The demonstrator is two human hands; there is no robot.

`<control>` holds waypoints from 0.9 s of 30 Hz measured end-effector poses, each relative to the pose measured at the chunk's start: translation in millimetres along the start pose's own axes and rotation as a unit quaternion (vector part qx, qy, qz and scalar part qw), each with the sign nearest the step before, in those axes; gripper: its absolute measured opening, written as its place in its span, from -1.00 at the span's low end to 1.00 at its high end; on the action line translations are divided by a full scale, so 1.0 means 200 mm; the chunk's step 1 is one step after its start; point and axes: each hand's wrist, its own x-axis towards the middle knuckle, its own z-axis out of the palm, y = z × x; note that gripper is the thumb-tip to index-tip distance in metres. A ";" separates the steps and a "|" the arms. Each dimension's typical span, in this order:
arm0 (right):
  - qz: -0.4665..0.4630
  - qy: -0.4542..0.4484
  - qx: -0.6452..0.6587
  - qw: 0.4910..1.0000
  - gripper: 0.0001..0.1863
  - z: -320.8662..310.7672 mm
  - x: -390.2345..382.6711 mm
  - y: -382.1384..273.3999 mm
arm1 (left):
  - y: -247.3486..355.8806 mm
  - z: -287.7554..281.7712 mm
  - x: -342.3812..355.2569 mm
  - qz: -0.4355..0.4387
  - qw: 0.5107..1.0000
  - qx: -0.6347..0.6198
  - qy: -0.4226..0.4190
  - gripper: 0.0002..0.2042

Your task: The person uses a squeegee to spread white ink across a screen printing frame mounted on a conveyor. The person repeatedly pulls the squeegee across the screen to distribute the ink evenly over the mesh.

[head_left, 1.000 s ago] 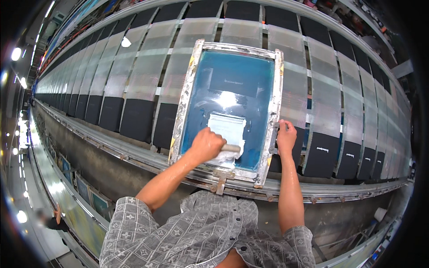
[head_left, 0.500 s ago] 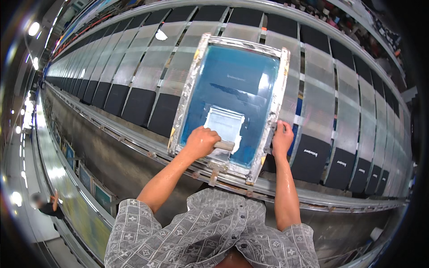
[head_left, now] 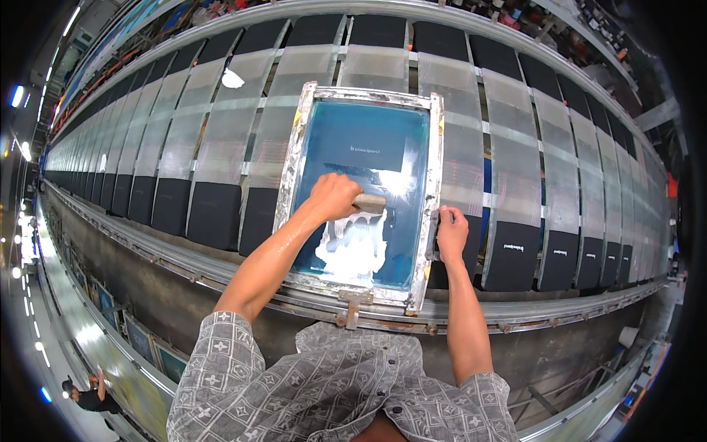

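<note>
A screen frame point(head_left: 434, 131) with white-smeared metal bars and blue mesh point(head_left: 403, 247) lies across the long printing bench. My left hand point(head_left: 336, 196) is closed on a short squeegee point(head_left: 370, 203), just above a thick, uneven patch of white ink point(head_left: 352, 254) on the mesh. Small white lettering shows on a darker rectangle in the upper part of the mesh. My right hand point(head_left: 452, 230) has curled fingers at the right edge of the frame, on a small dark fitting there. A metal clamp point(head_left: 353, 303) sits at the near bar of the frame.
Rows of platens with black fabric pieces point(head_left: 508, 259) run left and right, some printed white. A steel rail point(head_left: 505, 320) follows the near edge. A white scrap point(head_left: 233, 79) lies on a back platen. At lower left a co-worker point(head_left: 93, 396) in black stands by another long bench.
My left hand and the squeegee have moved up the screen, away from me. The white ink beneath now lies in a rougher patch. My right hand stays at the frame's edge.
</note>
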 end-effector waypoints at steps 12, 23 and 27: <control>0.038 -0.021 0.036 0.998 -0.72 0.00 0.06 0.03 | 0.30 0.14 -0.57 0.034 0.996 0.031 0.078 -0.87; -0.050 -0.005 0.089 0.995 -0.73 0.65 -0.33 -0.26 | -0.35 -0.06 -0.92 -0.021 0.999 0.024 0.039 -0.77; -0.008 -0.029 0.072 0.997 -0.72 0.77 -0.43 -0.40 | -0.49 -0.10 -1.01 -0.038 0.999 0.005 -0.023 -0.80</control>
